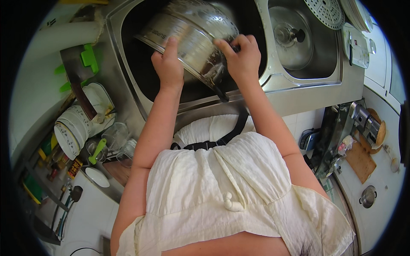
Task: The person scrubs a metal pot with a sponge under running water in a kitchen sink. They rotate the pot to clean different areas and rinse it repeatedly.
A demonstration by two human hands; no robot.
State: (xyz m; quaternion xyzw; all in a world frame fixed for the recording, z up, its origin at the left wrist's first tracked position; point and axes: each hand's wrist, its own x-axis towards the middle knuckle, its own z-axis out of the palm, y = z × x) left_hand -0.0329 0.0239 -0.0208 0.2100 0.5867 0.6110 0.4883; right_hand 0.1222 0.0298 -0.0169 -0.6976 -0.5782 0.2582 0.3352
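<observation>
A stainless steel pot [192, 41] is tipped on its side over the left basin [144, 76] of a double sink. Its wet base faces up and away from me, and its outer wall bears a maker's mark, Supor. My left hand [169, 65] grips the rim, thumb on the outer wall, fingers hidden behind it. At the lower edge of the pot, by the rim, a black handle [221, 94] sticks out. Near the base, my right hand [245, 56] has its fingers curled around a small dark object [236, 48], mostly hidden, against the wall.
In the right basin [326, 68] lies a round lid [301, 56] with a black knob. A perforated steamer plate [325, 12] and stacked plates [355, 14] stand beyond. Left are a cleaver [77, 70], stacked bowls [72, 124] and glass cups [115, 136]. A gas stove [333, 140] is at right.
</observation>
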